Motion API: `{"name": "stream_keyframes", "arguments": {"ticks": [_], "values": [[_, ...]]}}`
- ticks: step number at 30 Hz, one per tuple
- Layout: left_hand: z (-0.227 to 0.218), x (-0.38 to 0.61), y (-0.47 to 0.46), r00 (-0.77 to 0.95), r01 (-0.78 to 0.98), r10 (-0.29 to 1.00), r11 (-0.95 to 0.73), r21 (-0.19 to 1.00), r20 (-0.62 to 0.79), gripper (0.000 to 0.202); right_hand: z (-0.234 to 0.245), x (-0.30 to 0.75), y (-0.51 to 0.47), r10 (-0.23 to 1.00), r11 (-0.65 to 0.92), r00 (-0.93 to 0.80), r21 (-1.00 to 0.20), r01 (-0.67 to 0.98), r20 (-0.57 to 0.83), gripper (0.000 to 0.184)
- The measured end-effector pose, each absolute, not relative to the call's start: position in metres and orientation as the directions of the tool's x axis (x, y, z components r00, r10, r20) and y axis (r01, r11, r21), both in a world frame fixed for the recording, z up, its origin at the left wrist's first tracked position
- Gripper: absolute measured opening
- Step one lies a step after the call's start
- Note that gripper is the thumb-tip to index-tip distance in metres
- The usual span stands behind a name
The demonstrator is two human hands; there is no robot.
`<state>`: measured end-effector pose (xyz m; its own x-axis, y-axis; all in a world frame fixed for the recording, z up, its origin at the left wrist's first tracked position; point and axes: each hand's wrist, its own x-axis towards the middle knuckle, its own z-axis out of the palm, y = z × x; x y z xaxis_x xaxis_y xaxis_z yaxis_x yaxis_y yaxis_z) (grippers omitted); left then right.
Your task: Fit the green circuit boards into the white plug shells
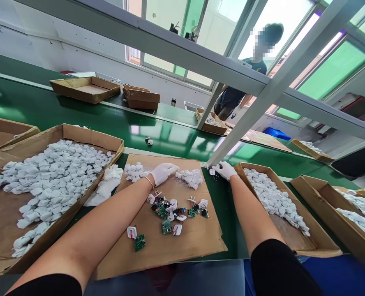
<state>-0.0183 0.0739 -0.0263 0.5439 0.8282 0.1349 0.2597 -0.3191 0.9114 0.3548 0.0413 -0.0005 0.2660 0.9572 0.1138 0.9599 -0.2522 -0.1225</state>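
My left hand (pixel 165 173), in a white glove, reaches over the cardboard sheet (pixel 195 242) between two small heaps of white plastic pieces. Its fingers are drawn together near the right heap (pixel 191 178); what they hold, if anything, is hidden. The left heap (pixel 136 172) lies behind its wrist. My right hand (pixel 227 170), also gloved, is closed on a small circuit board with dark parts at the sheet's right, on the green bench. A white cap (pixel 212 172) shows beside its fingertips. Several circuit boards (pixel 167 209) with wired white caps lie loosely on the sheet below my hands.
A large carton tray (pixel 93 135) of white pieces stands left, with crumpled white material (pixel 107 185) beside it. Another filled tray (pixel 319 246) stands right. A slanted metal post (pixel 241 127) rises near my right hand. One loose part (pixel 149 141) lies on the green belt. A person (pixel 232 98) stands beyond.
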Motion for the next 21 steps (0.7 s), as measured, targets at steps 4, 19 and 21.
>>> {"name": "stream_keyframes", "arguments": {"ticks": [4, 19, 21], "values": [[-0.025, -0.018, 0.074, 0.535, 0.250, 0.835, -0.304, 0.919, 0.131, 0.042, -0.009, 0.356, 0.027, 0.970, -0.212, 0.228, -0.170, 0.962, 0.080, 0.039], [-0.024, -0.015, 0.074, 0.551, 0.252, 0.826, -0.299, 0.920, 0.118, 0.045, -0.011, 0.338, -0.065, 0.925, -0.292, 0.285, -0.011, 0.956, 0.251, 0.050], [-0.023, -0.016, 0.073, 0.551, 0.253, 0.825, -0.303, 0.919, 0.121, 0.045, -0.004, 0.314, -0.066, 0.927, -0.254, 0.219, 0.083, 0.964, 0.303, 0.048]]}}
